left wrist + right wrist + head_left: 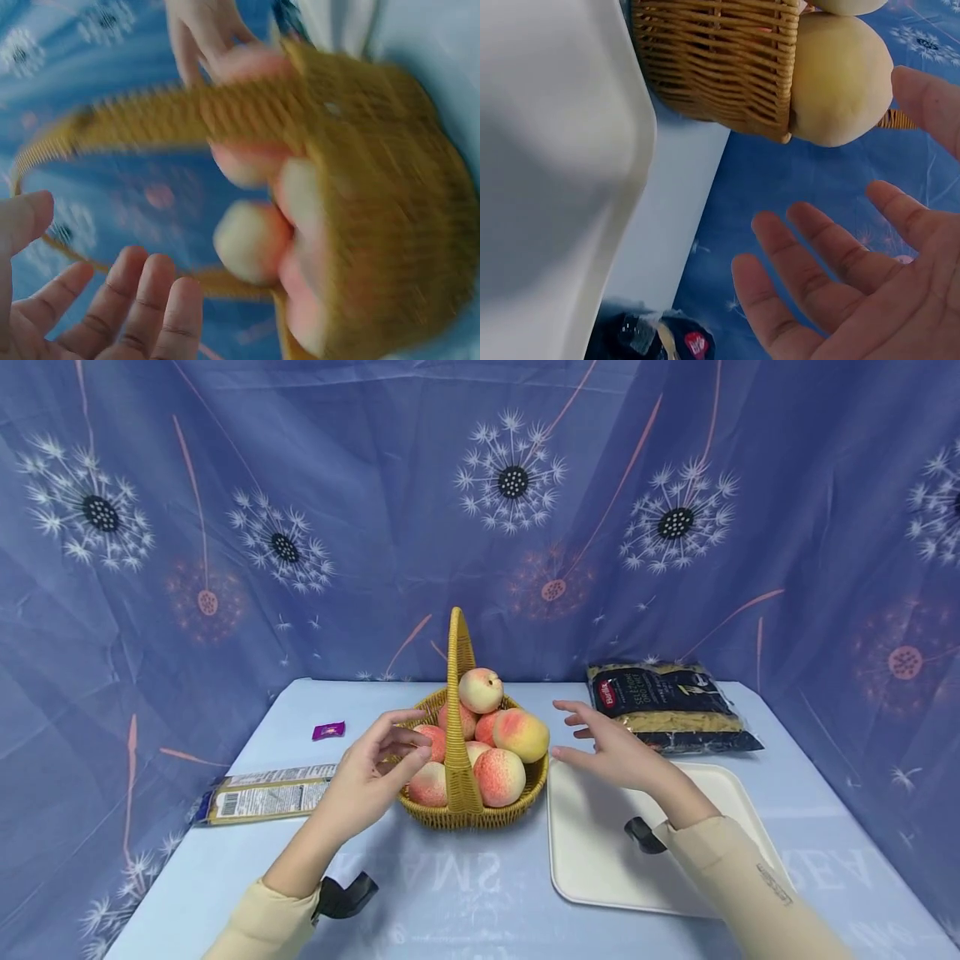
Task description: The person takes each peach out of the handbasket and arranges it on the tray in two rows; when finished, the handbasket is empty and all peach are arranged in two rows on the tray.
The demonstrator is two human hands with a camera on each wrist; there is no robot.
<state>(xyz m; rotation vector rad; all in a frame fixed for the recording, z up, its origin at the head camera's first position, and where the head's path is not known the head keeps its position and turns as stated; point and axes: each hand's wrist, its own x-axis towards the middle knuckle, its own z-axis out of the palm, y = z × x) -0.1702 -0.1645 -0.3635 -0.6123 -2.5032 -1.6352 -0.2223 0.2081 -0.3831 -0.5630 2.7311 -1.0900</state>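
A brown wicker basket (472, 815) with a tall arched handle stands mid-table, heaped with several red-and-yellow peaches (500, 777). To its left, my left hand (375, 768) hovers by the rim, fingers loosely bent and apart from the fruit; the left wrist view, though blurred, shows its palm empty. On the other side my right hand (611, 747) hangs above the far left part of a white tray (637, 868), its fingers spread toward a yellow peach (841, 79) at the basket's edge. A gap separates those fingers from the peach, and they hold nothing.
Behind the tray lies a dark bag of pasta (667, 706). A long flat packet (262, 795) rests at the left, with a small purple wrapped sweet (328, 731) farther back. Blue patterned cloth (375, 527) hangs behind the table.
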